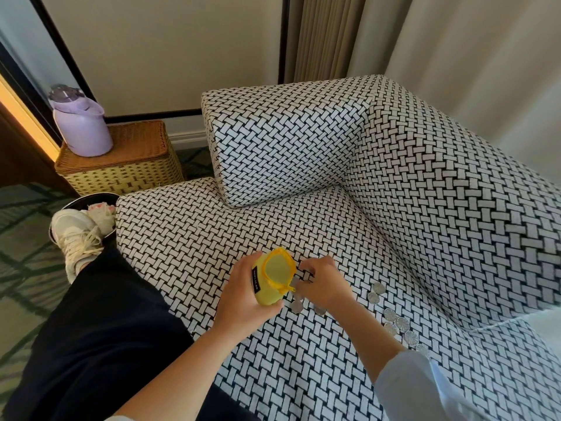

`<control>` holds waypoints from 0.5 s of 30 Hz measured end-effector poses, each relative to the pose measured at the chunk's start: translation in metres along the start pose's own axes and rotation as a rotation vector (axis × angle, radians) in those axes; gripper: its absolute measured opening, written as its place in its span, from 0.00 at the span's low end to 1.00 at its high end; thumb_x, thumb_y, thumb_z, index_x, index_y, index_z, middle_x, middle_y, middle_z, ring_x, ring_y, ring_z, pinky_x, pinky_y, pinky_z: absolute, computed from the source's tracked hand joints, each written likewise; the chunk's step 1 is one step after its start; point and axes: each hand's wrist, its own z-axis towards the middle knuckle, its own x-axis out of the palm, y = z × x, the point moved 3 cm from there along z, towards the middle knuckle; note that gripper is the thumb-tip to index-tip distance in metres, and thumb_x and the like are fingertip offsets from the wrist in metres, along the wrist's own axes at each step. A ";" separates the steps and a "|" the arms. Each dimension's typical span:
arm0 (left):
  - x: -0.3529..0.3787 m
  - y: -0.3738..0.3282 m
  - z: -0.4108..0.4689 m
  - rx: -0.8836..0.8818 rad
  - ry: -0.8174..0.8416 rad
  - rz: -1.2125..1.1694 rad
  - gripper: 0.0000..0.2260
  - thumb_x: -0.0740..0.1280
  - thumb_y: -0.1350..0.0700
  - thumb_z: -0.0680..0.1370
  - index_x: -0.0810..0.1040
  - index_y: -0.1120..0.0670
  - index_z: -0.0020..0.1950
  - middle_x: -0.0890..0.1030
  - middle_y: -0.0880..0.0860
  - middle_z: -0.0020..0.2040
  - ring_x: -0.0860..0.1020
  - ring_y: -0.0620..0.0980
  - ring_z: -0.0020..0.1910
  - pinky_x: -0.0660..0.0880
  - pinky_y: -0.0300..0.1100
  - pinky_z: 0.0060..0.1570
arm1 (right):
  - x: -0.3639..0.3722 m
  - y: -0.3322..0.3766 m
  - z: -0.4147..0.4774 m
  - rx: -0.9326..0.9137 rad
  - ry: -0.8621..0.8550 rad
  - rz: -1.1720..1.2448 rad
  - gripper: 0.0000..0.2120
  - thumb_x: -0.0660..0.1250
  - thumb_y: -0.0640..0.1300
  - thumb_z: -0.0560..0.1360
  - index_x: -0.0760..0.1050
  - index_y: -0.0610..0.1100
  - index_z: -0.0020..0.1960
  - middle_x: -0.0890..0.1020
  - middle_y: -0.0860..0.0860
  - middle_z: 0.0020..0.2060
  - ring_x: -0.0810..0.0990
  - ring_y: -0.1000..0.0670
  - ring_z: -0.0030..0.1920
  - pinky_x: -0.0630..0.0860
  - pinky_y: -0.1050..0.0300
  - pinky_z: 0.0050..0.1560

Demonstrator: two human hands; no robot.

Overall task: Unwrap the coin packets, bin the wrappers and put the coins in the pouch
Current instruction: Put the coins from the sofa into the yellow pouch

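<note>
Coins (297, 305) lie loose on the black-and-white woven sofa seat (188, 238) in the lower middle of the frame, with more strung out toward the lower right edge. My left hand (243, 299) is wrapped round the yellow pouch (274, 268), fingers curled about its body. The pouch's mouth gapes upward and tilts toward my other hand. My right hand (323, 284) sits just beside that mouth, fingers bent down over the seat among the nearest coins. Whether they have one pinched I cannot tell, since the knuckles hide the tips. At the left edge of the frame, behind my shoe (76, 235), the dark bin (88, 197) shows crumpled wrappers (101, 212) inside. Above it, in the upper left, a lilac bottle (82, 126) stands on a wicker box (136, 165).
</note>
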 end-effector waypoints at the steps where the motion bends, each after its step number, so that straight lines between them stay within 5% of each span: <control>1: 0.000 0.000 0.000 -0.002 -0.001 0.001 0.38 0.75 0.44 0.63 0.63 0.44 0.69 0.65 0.34 0.61 0.72 0.42 0.62 0.76 0.48 0.58 | 0.002 0.002 -0.001 -0.017 0.007 -0.052 0.19 0.71 0.48 0.71 0.74 0.52 0.60 0.68 0.52 0.58 0.79 0.51 0.32 0.80 0.54 0.32; 5: -0.001 0.001 0.000 -0.012 -0.004 0.003 0.38 0.75 0.43 0.63 0.63 0.42 0.69 0.66 0.38 0.61 0.72 0.43 0.61 0.77 0.50 0.57 | 0.010 0.007 0.000 -0.079 0.003 -0.190 0.16 0.70 0.48 0.71 0.76 0.54 0.59 0.70 0.51 0.57 0.76 0.51 0.48 0.74 0.57 0.39; 9: -0.001 0.001 -0.001 -0.009 -0.005 0.033 0.39 0.75 0.43 0.63 0.62 0.44 0.70 0.65 0.39 0.62 0.73 0.44 0.61 0.78 0.49 0.55 | 0.011 0.013 0.000 -0.101 0.008 -0.213 0.07 0.68 0.45 0.72 0.73 0.56 0.45 0.71 0.52 0.54 0.76 0.53 0.40 0.67 0.62 0.30; 15: -0.001 0.000 -0.002 -0.009 -0.009 0.037 0.39 0.77 0.44 0.63 0.62 0.43 0.70 0.64 0.38 0.62 0.72 0.43 0.61 0.76 0.45 0.56 | 0.013 0.016 0.002 -0.107 0.005 -0.220 0.07 0.70 0.48 0.72 0.71 0.55 0.42 0.74 0.51 0.52 0.79 0.50 0.41 0.68 0.62 0.29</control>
